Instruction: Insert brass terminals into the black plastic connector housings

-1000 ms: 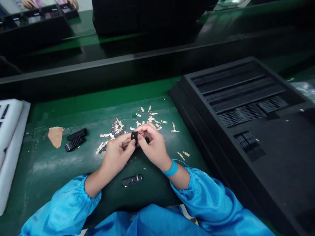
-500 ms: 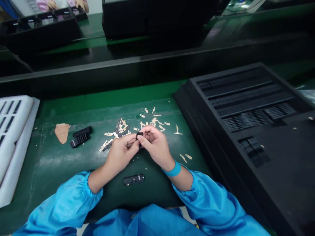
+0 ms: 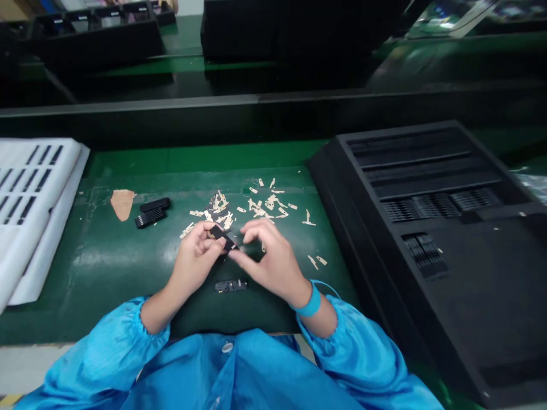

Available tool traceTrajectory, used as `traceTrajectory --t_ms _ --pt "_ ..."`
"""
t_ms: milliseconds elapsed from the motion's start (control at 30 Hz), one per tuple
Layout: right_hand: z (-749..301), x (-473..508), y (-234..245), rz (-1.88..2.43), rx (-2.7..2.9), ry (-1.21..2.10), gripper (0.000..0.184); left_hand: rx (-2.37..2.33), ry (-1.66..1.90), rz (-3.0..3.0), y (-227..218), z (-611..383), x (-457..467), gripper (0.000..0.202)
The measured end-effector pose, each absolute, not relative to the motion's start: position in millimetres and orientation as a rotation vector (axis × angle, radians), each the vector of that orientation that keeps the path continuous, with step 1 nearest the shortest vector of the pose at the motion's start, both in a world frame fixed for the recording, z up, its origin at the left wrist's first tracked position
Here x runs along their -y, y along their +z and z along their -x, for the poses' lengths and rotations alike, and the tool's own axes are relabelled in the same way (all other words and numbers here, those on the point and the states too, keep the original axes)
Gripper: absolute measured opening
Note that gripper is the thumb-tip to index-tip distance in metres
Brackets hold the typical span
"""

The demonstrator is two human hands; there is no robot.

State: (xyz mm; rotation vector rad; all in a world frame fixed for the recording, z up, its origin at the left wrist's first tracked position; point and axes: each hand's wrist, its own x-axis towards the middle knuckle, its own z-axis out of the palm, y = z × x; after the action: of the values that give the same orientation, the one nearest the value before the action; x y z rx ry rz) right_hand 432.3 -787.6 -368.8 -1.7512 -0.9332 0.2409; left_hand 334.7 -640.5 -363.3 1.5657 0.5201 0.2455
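My left hand [image 3: 195, 253] grips a small flat black electronic part [image 3: 224, 238] between thumb and fingers, and the part tilts down to the right. Close by on the right, my right hand [image 3: 267, 253] has its thumb and fingers apart. Its thumb tip is at the part's lower end; whether it touches I cannot tell. A similar black part [image 3: 231, 286] with small metal contacts lies on the green mat below my hands. Beyond my hands are a pile of cream and dark slips [image 3: 219, 210] and a scatter of cream slips [image 3: 271, 202].
At the right a large black tray [image 3: 470, 256] holds rows of black parts. White foam trays [image 3: 64, 188] with dark slots stand at the left. A tan paper piece [image 3: 122, 204] and stacked black parts [image 3: 151, 213] lie on the mat [image 3: 111, 267]. A raised ledge [image 3: 171, 108] runs behind.
My right hand has come away from the pinch and its fingers have spread. The black part now shows more fully in my left hand. The whole view has shifted and levelled.
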Motion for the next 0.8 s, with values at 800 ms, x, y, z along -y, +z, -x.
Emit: traceTrajectory --t_ms 800 --pt "-451 780 -355 1.985 1.641 0.374 0.019 -0.427 0.126 -2.755 -362 -313 576 0.014"
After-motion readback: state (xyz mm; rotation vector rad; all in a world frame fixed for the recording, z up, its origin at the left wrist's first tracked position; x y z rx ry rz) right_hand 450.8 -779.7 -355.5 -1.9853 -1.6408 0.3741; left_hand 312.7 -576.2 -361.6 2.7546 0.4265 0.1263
